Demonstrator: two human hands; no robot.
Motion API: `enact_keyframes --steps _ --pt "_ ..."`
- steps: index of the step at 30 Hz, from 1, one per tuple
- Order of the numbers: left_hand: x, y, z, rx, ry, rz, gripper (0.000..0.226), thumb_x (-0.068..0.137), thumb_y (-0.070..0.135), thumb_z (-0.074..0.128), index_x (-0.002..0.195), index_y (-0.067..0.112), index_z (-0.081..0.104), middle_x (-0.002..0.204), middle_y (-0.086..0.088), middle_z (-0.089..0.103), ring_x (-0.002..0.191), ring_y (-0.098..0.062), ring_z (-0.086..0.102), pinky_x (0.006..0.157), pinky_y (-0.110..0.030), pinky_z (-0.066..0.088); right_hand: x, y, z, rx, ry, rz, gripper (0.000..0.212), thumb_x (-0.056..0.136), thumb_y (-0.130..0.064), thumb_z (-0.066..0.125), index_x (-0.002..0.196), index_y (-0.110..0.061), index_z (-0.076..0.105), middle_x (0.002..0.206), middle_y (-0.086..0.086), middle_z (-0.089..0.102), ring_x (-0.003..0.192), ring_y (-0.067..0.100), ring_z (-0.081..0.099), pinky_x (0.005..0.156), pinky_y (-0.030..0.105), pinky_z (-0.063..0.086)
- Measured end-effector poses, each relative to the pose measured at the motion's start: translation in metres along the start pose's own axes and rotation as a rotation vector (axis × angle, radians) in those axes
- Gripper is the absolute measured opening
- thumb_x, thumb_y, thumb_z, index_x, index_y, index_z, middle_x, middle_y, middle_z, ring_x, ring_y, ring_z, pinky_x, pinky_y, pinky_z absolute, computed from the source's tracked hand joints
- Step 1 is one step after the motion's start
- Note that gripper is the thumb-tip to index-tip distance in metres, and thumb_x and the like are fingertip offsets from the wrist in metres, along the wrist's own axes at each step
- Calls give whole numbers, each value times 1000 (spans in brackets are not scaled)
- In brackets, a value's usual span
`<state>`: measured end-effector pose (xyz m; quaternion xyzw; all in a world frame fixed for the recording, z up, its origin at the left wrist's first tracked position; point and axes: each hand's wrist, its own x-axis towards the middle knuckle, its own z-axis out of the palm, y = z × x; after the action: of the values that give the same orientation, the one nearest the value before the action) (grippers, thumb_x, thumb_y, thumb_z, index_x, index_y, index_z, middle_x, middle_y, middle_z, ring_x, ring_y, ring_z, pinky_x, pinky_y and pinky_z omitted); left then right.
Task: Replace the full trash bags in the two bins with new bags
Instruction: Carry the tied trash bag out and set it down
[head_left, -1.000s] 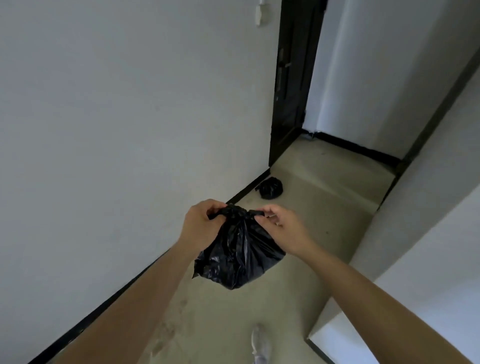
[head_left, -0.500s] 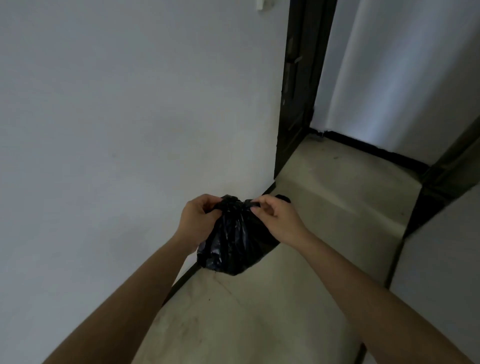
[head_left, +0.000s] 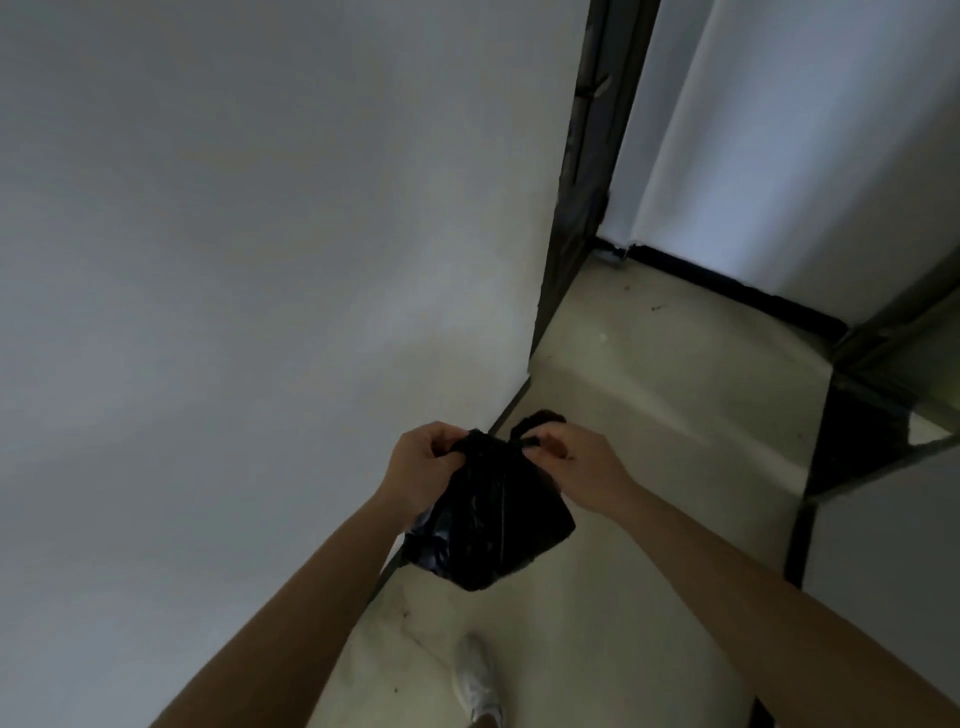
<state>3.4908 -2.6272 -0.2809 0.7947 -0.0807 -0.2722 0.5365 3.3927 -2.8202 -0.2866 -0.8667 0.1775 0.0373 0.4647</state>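
Perhaps knotted: crinkly black plastic bag (head_left: 493, 525)

Bare forearms (head_left: 291, 597), no sleeves; white sneaker (head_left: 478, 686) on foot.

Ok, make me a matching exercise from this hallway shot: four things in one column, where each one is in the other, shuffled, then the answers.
1. held trash bag
2. second trash bag
3. white shoe
4. dark door frame

A. on the floor, bottom of view
B. at the far end of the white wall
C. gripped at its top by left hand and right hand
D. on the floor beyond the right hand

Pairs: 1-C, 2-D, 3-A, 4-B
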Motion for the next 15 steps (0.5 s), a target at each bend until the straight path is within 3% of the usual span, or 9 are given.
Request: enact_keyframes --steps 2,6,15 --pt "42 -1 8 5 -38 -39 22 81 -8 63 88 10 73 85 -10 75 79 -22 70 79 -36 58 34 12 -7 -44 -6 37 14 99 -25 59 106 -28 70 91 -18 63 85 1 60 70 2 38" --pt "101 6 33 20 -80 -106 26 80 -10 65 85 14 72 88 -13 73 83 -26 69 86 -40 56 80 34 -25 -108 3 116 19 98 -26 59 112 -25 72 98 -11 65 89 6 59 71 3 35" --pt "197 24 85 135 -37 -165 20 80 0 70 96 12 73 93 -7 73 93 -28 69 93 -43 54 173 85 -79 21 -7 191 16 95 -25 65 109 -24 74 88 -18 67 88 10 66 90 35 55"
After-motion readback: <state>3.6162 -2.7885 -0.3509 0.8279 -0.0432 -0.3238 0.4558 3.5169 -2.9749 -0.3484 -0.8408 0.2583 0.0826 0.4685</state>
